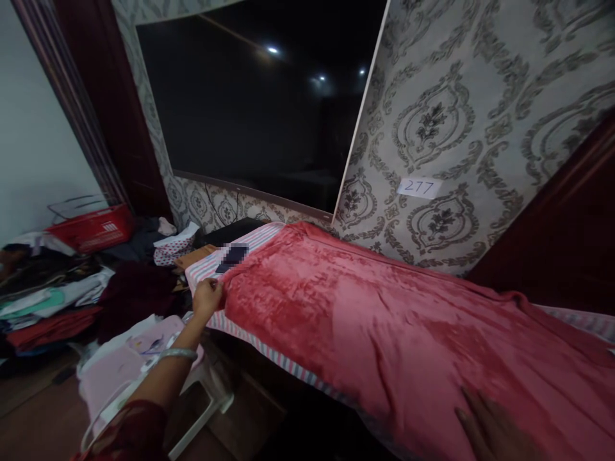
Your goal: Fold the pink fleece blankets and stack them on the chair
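Note:
A large red plush cloth (375,320) is spread over a long board with a pink-and-white striped cover (259,238). My left hand (207,297) reaches out to the cloth's far left corner, fingers curled and pinching its edge; a silver bangle sits on that wrist. Lying flat on the red cloth at the bottom right is my right hand (490,428), fingers stretched out. A small dark flat object (233,256) rests on the striped cover just beyond my left hand.
A big dark TV screen (259,109) hangs on the patterned wall, with a paper tag reading 277 (419,187) beside it. Piles of clothes (57,301) and a red basket (91,227) lie at left. A pink item on a white stool (129,365) stands below my left arm.

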Tool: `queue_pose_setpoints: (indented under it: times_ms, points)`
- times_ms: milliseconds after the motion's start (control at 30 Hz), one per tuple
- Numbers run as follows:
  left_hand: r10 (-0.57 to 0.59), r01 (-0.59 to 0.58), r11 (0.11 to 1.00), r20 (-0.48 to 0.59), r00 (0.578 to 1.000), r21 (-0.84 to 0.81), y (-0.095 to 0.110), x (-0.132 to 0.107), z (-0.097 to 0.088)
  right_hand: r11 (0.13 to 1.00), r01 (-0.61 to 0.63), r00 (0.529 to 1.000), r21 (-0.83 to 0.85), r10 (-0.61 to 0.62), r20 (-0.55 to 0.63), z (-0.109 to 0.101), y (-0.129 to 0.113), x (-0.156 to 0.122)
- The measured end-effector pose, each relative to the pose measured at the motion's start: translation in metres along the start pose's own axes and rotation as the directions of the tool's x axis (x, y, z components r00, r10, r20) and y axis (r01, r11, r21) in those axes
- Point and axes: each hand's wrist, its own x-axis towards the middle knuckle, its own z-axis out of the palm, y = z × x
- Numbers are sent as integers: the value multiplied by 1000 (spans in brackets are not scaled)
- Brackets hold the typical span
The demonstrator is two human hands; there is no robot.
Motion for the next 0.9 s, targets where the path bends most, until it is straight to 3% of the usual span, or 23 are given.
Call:
queue_pose_setpoints:
  times_ms: [67, 267, 467, 667, 800, 900]
  points:
    - [-30, 31, 999, 29, 999, -8, 0, 2, 0, 1000, 10, 1000, 24, -9, -8, 0, -11, 2]
    - [-126, 127, 992, 55, 990, -14, 0, 5, -1, 978, 196, 974, 68, -203, 104, 5, -61, -12]
    - [-106, 108, 993, 44, 993, -56, 9, 9, -11, 976, 211, 967, -50, -201, 154, -5, -105, -16]
    - [-115, 124, 986, 82, 990, -113, 28, 10, -23, 966, 146, 985, 212, -161, 56, -22, -107, -6]
    - [-133, 136, 986, 30, 991, -96, 30, 21, -33, 902, 29, 999, 431, -17, -32, -42, -104, 4]
    - [-21, 21, 1000, -57, 998, -5, 25, 36, -39, 881, 27, 999, 471, -9, -41, -53, -105, 10]
